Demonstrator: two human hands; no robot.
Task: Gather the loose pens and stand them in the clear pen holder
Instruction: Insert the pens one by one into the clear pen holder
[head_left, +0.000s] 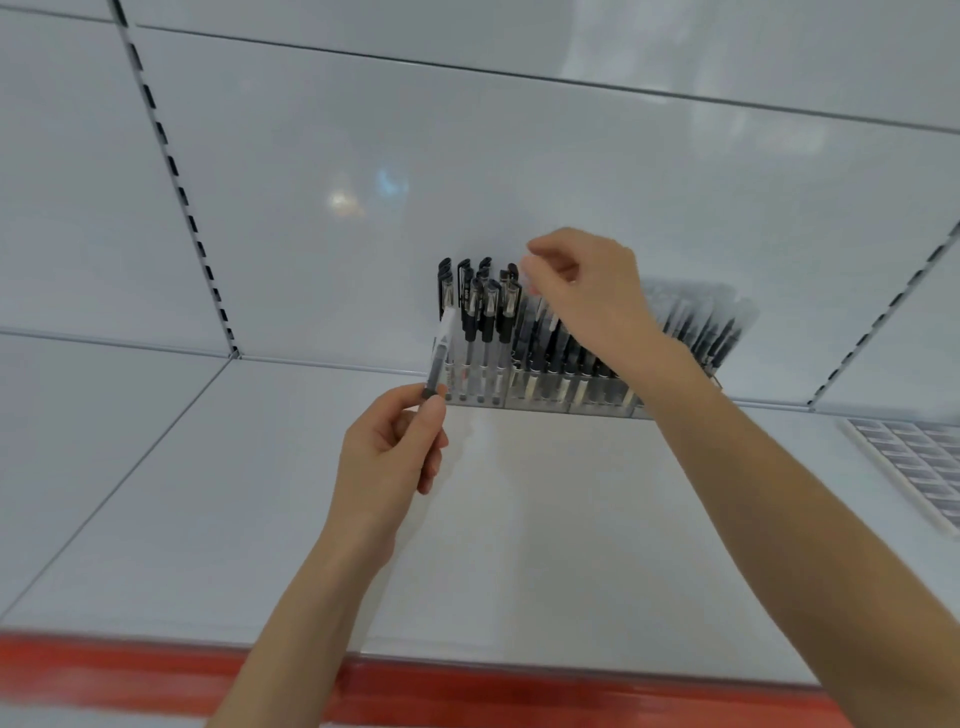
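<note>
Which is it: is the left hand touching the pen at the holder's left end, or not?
Touching. The head view shows the left hand pinching the pen by its lower end between thumb and fingers, just before the clear pen holder.

Clear plastic pen holder (545, 397): mid-frame, compartmented. Black-capped clear-barrelled pens (488, 312) upright in left compartment; darker pens (566, 358) leaning in right compartments. Loose clear-barrelled pen (441, 348): tilted before holder's left end, lower end pinched by left hand (387, 457).

The right hand (587, 291) hides the middle pens in the clear plastic pen holder (540, 400); whether it pinches one is unclear. The clear-barrelled pen (440, 358) in the left hand (389, 457) is smeared. A grey gridded tray (924, 467) runs off the right edge.
</note>
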